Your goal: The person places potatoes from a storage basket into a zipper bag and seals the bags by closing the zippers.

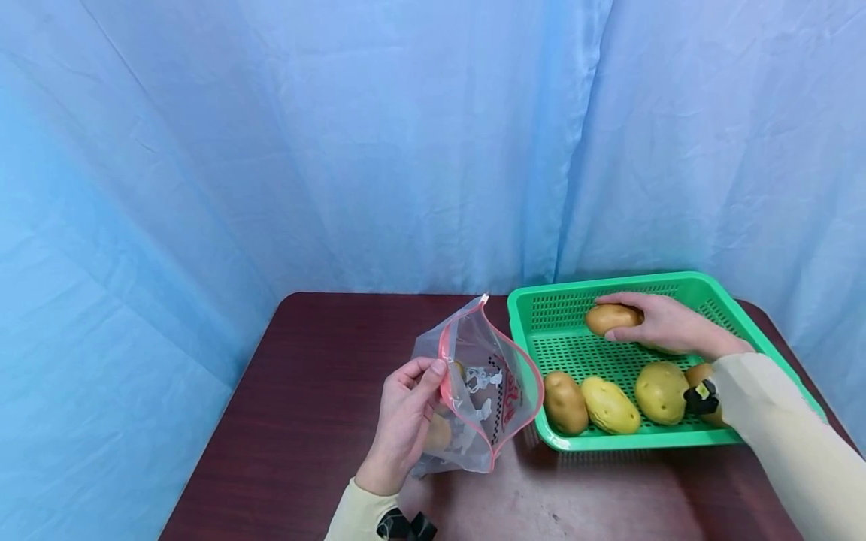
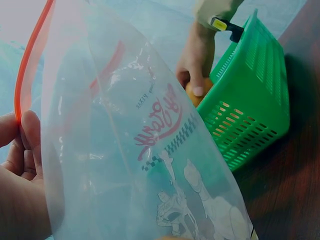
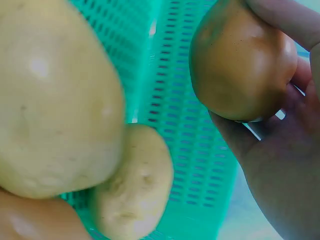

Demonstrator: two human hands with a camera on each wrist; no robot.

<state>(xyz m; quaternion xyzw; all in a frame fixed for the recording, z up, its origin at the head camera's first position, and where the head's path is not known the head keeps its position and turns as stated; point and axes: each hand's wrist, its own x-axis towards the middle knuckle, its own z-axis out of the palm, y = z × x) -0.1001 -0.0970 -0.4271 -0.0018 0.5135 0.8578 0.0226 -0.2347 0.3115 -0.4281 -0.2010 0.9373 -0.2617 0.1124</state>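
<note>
My left hand [image 1: 404,417] pinches the pink zip rim of a clear printed zip bag [image 1: 467,432] between thumb and fingers. The bag's mouth gapes toward the basket, and a pale rounded thing shows dimly through its side. My right hand [image 1: 666,323] grips a brown potato [image 1: 612,319] over the far part of a green plastic basket [image 1: 524,324]. In the right wrist view the fingers and thumb wrap around that potato [image 3: 240,65]. Along the basket's near side lie a brown potato [image 1: 565,403], a yellow potato [image 1: 611,406] and a larger yellowish potato [image 1: 661,394].
Another brown potato [image 1: 698,373] is partly hidden by the right wrist and its camera. One more lies mostly covered beneath the right hand. The dark red wooden table [image 1: 291,421] extends to the left of the bag. Blue curtains [image 1: 406,150] hang behind and at the left.
</note>
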